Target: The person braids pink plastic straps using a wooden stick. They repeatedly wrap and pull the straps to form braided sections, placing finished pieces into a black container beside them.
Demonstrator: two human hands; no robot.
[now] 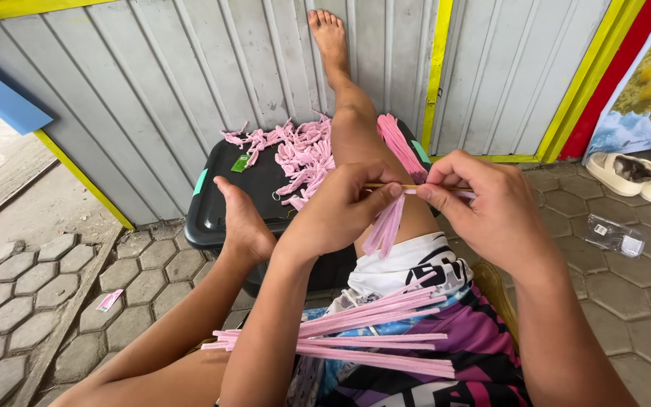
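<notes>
While pinched — pink strips [386,222], limp, thin.

Outdoor street-side spot — paving blocks [9,301], corrugated metal wall [160,75]

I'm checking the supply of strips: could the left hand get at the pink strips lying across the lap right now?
Probably not at once: the left hand is pinching a thin stick, though the pink strips lie uncovered just below it.

Near, a bundle of paper strips [356,335] lies across the lap. Just beyond it the left hand [340,211] and right hand [484,207] meet on a thin stick [389,185] — strips hanging from it. Farther off, a heap of paper pieces [299,154] sits on a bin lid [227,203]. Sandals [631,175] lie far right on the floor [627,286].
</notes>
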